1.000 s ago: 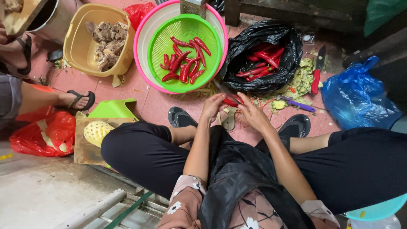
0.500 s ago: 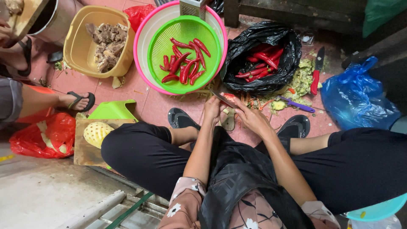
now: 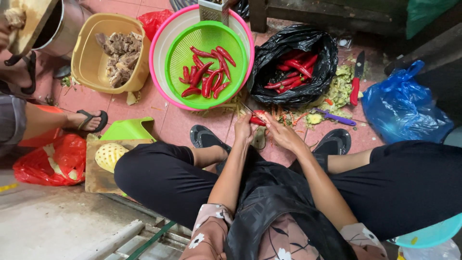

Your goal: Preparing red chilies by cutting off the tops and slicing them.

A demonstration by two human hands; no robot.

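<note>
Both hands have drawn slightly closer together over the floor since half a second ago, and the chilli between them has shifted a little with them; I see the rest of the scene unchanged. My left hand [image 3: 244,129] is curled around a thin knife [image 3: 249,110], whose blade slants up and to the left in view, toward the green colander [image 3: 206,65]. My right hand [image 3: 285,136] pinches one red chilli [image 3: 258,118] between thumb and fingers; only a short red part shows, so I cannot tell which end is the stem. Its long axis appears to run roughly left to right across the view, from one hand to the other, level with the floor. It sits just above the pink floor tiles [image 3: 173,123], between my two black shoes [image 3: 206,138], just below the rim of the pink basin [image 3: 159,45] that holds the colander. Cut chillies lie in the colander at mixed angles; whole ones lie in the black bag [image 3: 284,53] to its right. Green scraps [image 3: 339,89], a red-handled knife [image 3: 355,84] and a purple peeler [image 3: 334,117] lie beyond my right hand, near a blue bag [image 3: 404,106]. At left are a yellow tub [image 3: 86,58] of brown pieces, a peeled pineapple [image 3: 109,155] on a board, and another person's sandalled foot [image 3: 89,120].
</note>
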